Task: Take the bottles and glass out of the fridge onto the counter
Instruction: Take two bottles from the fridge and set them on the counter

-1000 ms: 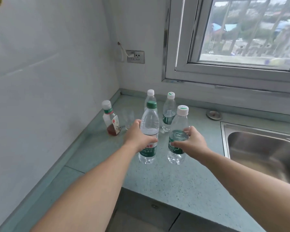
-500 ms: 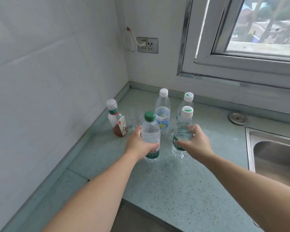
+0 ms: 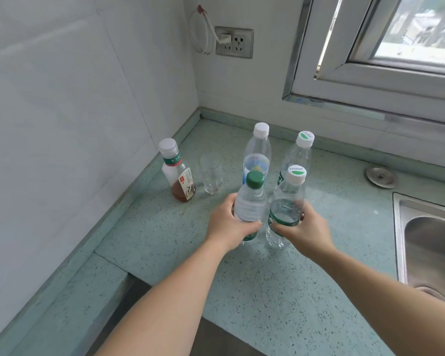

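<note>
The speckled green surface (image 3: 306, 291) is carrying a tight cluster toward its 11 o'clock corner. The left hand (image 3: 229, 227) is clamping the green-capped bottle (image 3: 249, 204); the right hand (image 3: 303, 227) is clamping the white-capped bottle (image 3: 285, 209). Both bottles are crowding two rear bottles (image 3: 257, 155), so a careless release is risking a domino tip. The glass (image 3: 211, 173), at 10 o'clock beside the tea bottle (image 3: 177, 173), is looking most fragile.

Your left hand (image 3: 230, 224) grips a green-capped bottle (image 3: 251, 201). Your right hand (image 3: 302, 231) grips a white-capped bottle (image 3: 287, 206) beside it on the counter (image 3: 280, 291).
</note>
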`<state>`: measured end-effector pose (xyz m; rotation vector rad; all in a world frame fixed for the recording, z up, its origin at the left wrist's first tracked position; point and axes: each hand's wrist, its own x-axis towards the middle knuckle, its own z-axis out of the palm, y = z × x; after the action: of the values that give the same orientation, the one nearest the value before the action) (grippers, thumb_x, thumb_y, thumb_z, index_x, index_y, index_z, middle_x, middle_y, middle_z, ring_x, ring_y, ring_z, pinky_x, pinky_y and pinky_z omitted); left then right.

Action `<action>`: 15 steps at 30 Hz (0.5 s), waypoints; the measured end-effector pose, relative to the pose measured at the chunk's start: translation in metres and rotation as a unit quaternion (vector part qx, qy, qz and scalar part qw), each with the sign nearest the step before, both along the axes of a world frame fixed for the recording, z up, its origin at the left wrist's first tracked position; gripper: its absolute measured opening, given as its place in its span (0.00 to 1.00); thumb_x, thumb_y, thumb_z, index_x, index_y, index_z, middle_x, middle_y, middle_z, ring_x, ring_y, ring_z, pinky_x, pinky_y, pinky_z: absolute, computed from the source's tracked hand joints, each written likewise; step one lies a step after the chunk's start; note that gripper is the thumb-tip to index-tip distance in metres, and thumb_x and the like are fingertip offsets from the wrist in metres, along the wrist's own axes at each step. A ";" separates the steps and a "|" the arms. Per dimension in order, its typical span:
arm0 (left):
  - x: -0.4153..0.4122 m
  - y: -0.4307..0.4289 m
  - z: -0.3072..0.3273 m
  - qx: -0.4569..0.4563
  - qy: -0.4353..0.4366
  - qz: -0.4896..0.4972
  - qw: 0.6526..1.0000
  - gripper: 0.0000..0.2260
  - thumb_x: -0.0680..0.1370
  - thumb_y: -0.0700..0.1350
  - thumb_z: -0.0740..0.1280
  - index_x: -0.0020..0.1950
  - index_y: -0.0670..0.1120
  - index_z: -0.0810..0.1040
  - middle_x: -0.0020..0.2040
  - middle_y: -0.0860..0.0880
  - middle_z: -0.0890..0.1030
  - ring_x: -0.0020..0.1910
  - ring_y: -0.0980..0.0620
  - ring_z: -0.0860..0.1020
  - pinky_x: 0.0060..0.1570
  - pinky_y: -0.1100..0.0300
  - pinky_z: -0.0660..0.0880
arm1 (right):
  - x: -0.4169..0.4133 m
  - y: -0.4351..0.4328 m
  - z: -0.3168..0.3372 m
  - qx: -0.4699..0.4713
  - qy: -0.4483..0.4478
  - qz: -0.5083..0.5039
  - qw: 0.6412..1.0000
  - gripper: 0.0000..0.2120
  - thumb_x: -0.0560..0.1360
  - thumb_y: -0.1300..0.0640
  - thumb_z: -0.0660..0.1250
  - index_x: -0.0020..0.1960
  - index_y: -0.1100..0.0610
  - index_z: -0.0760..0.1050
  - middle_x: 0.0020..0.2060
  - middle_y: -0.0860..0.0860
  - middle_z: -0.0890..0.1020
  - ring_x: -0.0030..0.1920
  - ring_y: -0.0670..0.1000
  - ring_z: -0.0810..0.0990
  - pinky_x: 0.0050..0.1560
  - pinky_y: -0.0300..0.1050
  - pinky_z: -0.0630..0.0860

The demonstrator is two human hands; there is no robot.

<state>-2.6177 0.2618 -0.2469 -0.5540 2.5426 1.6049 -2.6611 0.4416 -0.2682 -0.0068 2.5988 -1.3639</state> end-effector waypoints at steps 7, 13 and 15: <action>-0.003 -0.010 0.000 0.019 -0.023 -0.002 1.000 0.31 0.66 0.49 0.78 0.65 0.56 0.71 0.48 0.62 0.74 0.46 0.62 0.73 0.42 0.71 0.66 | 0.011 0.004 -0.011 -0.003 0.002 0.005 1.000 0.27 0.62 0.51 0.79 0.56 0.42 0.71 0.44 0.37 0.80 0.45 0.38 0.78 0.46 0.40 0.75; 0.002 -0.010 -0.004 0.037 -0.017 -0.002 0.999 0.28 0.65 0.47 0.79 0.59 0.60 0.70 0.49 0.63 0.76 0.47 0.62 0.74 0.39 0.73 0.66 | 0.019 0.006 -0.014 -0.022 0.001 -0.006 1.000 0.26 0.63 0.52 0.80 0.56 0.43 0.71 0.43 0.36 0.79 0.46 0.39 0.77 0.44 0.35 0.71; 0.006 -0.009 -0.007 0.038 -0.015 -0.009 0.999 0.27 0.65 0.47 0.78 0.57 0.61 0.69 0.46 0.66 0.75 0.46 0.65 0.74 0.39 0.73 0.66 | 0.021 0.005 -0.015 -0.024 -0.003 -0.009 1.000 0.27 0.63 0.51 0.79 0.57 0.42 0.71 0.43 0.35 0.78 0.47 0.42 0.78 0.47 0.37 0.71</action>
<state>-2.6116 0.2530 -0.2536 -0.5411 2.4471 1.6658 -2.6400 0.4471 -0.2834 0.0127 2.5668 -1.4306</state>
